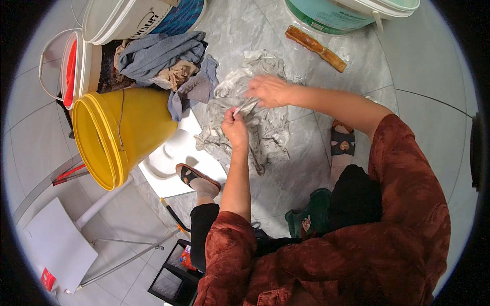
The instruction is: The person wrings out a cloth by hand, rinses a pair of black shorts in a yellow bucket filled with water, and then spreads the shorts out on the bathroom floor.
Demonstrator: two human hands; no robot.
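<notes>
A wet, crumpled pale cloth with a small dark print (pixel 273 130) lies spread on the tiled floor. My left hand (pixel 234 128) pinches a fold of it between thumb and fingers. Just right of that, my right hand (pixel 270 91) is over the upper part of the same cloth, slightly blurred; whether its fingers grip any fabric cannot be told. A brown wooden brush (pixel 316 48) lies on the floor beyond my right hand, its underside hidden. Left of the cloth rests a heap of grey-blue and beige fabrics (pixel 160 57).
A yellow bucket (pixel 145 122) leans tilted at the left above a white squat toilet pan (pixel 180 153). White buckets (pixel 115 19) stand at the upper left, a green-and-white bucket (pixel 337 17) at the top right. A black rack (pixel 168 283) is at the lower left.
</notes>
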